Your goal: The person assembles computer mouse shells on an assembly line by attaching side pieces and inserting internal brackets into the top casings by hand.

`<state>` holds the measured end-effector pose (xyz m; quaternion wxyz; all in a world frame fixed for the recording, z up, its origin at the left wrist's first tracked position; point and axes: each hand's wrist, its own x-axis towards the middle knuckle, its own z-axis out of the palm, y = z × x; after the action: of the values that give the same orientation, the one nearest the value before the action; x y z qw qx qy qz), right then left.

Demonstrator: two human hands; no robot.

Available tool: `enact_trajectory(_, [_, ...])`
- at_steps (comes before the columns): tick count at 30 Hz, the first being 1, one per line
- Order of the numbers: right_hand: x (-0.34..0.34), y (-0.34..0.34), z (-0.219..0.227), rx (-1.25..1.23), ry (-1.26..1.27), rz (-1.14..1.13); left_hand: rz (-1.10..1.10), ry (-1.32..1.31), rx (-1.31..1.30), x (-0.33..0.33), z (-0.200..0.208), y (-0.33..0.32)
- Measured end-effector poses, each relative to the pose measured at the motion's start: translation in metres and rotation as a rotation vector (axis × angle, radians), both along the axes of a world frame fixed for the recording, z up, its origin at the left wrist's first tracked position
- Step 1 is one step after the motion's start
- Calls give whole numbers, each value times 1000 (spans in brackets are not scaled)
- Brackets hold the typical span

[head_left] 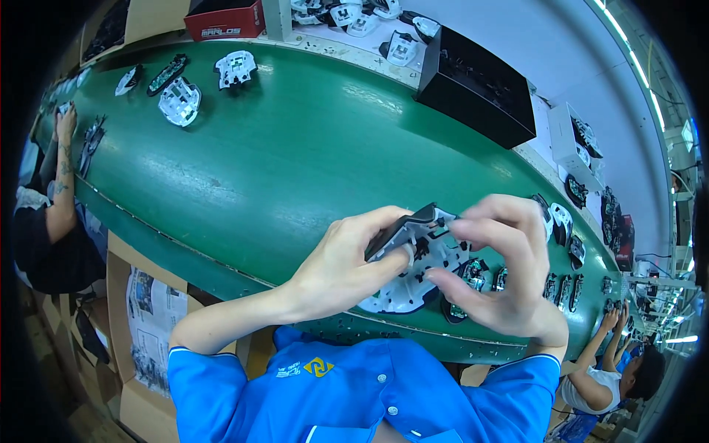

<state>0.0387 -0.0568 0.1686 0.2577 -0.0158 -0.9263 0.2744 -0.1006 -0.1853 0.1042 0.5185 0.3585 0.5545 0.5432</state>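
My left hand [354, 255] grips a black-and-white plastic shell [422, 218], which looks like part of a game controller housing, tilted up on edge. The thumb presses its inner white side while the fingers go behind the dark outside. My right hand [509, 258] hovers at the shell's right side, fingers bent and thumb apart, and I see nothing between them. Below the held shell, a white shell [399, 295] with small black parts lies at the belt's near edge. A green circuit board assembly [473, 275] shows partly behind my right hand.
The green belt [295, 148] carries several shells [179, 102] at far left and a row of circuit board assemblies [565, 292] at right. A black box [480, 88] of small parts and a red box [224, 19] stand along the far edge. Co-workers sit at both sides.
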Motion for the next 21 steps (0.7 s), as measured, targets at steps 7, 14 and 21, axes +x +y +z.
enact_trajectory(7, [3, 4, -15, -61, -185, -105, 134, 59, 80, 4, 5, 1])
enact_trajectory(14, [5, -20, -54, -484, -163, -215, 363, 210, 299, 4, -4, 9])
enact_trajectory(21, [-1, -28, -75, -174, 169, -312, 341, 359, 363, 13, -7, 5])
